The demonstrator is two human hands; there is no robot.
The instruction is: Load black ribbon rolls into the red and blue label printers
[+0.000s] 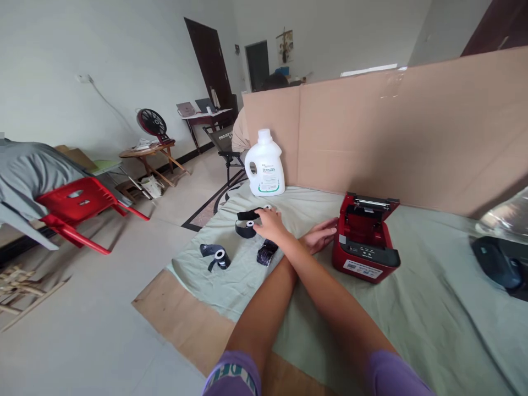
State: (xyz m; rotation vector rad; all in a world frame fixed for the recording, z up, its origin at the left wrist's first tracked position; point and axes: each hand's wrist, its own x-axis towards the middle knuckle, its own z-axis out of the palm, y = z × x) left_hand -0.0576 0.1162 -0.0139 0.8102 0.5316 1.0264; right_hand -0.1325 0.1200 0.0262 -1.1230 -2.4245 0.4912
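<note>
My forearms cross, the right over the left. At the far left rolls, my right hand (270, 224) reaches with thumb and fingers apart, its fingertips by a black paper roll (246, 231) with a white core. Another black roll with a loose strip (247, 215) lies just behind, partly hidden by the hand. My left hand (320, 235) rests with extended fingers at the left side of a red label printer (363, 268), whose lid stands raised. Its red inside shows no roll. Nearer me lie an unwound black roll (221, 259) and a crumpled black roll (267, 252).
A white detergent jug (268, 170) stands behind the rolls, before a tall cardboard panel (350, 132). On the right, a dark device (497, 264) lies beside clear plastic wrap (505, 217). The green cloth (424, 313) ends at a wooden board edge (181, 302).
</note>
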